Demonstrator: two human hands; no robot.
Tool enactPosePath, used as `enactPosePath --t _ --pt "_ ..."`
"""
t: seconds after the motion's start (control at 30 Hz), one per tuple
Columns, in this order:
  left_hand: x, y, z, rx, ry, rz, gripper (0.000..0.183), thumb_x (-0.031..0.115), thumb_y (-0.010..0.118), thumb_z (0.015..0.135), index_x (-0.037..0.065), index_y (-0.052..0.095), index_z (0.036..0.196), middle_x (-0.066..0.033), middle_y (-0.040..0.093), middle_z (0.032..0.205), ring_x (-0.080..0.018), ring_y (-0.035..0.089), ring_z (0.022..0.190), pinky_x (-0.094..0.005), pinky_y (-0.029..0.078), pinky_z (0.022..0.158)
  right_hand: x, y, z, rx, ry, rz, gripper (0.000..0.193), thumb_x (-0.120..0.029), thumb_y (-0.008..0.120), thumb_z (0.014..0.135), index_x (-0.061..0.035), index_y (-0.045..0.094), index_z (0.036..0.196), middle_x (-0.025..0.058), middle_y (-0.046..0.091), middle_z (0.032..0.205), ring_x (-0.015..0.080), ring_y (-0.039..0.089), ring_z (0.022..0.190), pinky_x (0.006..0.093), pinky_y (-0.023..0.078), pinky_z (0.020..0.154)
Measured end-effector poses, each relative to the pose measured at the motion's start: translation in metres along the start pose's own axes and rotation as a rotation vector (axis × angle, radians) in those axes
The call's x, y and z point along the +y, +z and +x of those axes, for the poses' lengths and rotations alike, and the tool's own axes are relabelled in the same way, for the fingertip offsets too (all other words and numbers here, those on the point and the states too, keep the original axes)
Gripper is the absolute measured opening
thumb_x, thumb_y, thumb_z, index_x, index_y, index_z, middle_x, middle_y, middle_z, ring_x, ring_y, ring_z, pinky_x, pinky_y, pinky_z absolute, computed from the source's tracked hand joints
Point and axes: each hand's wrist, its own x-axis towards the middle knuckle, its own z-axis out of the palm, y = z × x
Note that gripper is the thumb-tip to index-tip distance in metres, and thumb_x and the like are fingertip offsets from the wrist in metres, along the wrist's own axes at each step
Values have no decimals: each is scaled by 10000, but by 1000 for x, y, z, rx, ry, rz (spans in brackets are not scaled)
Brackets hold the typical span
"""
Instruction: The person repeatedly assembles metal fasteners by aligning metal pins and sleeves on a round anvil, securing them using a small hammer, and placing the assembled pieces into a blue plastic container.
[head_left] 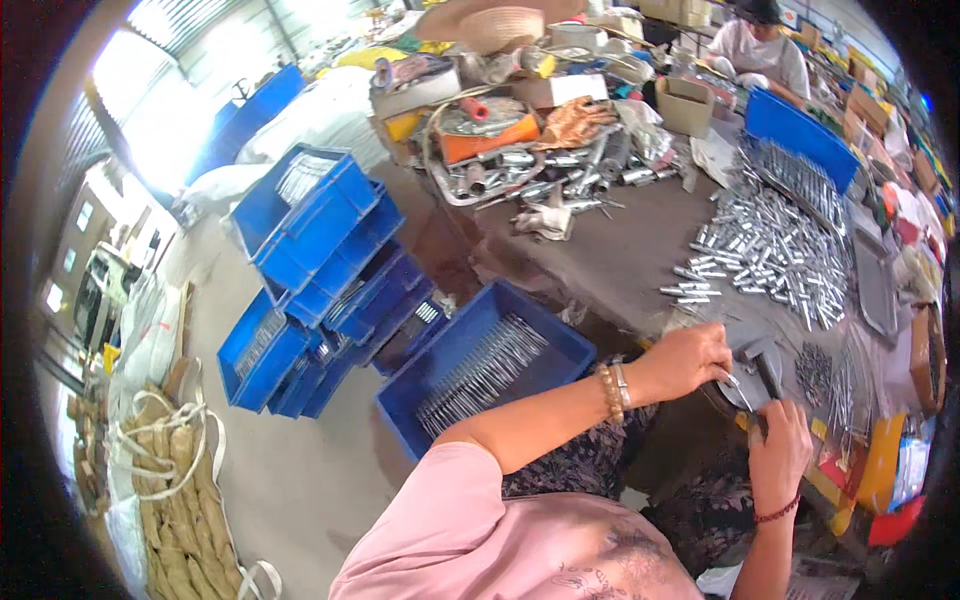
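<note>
My left hand [688,362], fingers closed, pinches one end of a slim shiny metal rod [738,391] above the near edge of the workbench. At the rod's lower end my right hand [780,446] is closed, its fingertips together around a small part whose kind I cannot make out. Just beyond both hands lies a round grey metal plate [742,345] with a dark upright bar on it. To the right of the plate are a small pile of dark short parts [814,372] and a bundle of thin metal rods [848,395].
A big heap of silver metal pins [770,250] covers the bench's far right, before a blue bin [800,135]. A blue tray [450,350] with rowed metal parts sits beside my left arm. Stacked blue crates [300,235] stand further left. Another person [765,50] sits across the bench.
</note>
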Motion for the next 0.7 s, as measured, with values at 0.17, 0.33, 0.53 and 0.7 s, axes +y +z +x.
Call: enactPosePath --t 0.17,0.33,0.53,0.7 --pt "5 -1 0 -2 -20 -46 152 203 812 901 68 774 961 -91 622 993 -299 660 940 -427 526 834 4 2 -7 -128 234 345 201 6 751 827 -17 741 1026 181 723 925 363 686 791 445 540 759" --pt "9 15 -1 55 38 -29 248 213 806 911 73 784 1115 -110 653 1040 -304 666 1008 -418 529 886 8 2 -20 -296 532 706 256 27 693 848 25 752 1097 93 708 826 177 637 630 333 487 562" --pt "45 14 -44 193 -400 -261 341 109 646 1061 70 663 1399 -55 769 991 -126 664 731 -301 546 645 -16 14 -12 -375 532 1102 285 12 651 903 16 739 1174 25 700 841 76 552 568 266 427 493" --pt "49 30 -44 197 -626 -683 490 100 599 1100 92 474 1574 -89 777 1010 -73 674 737 -216 555 599 -23 16 -23 -396 625 1235 322 18 622 933 12 691 1248 25 709 865 60 593 601 245 481 514"
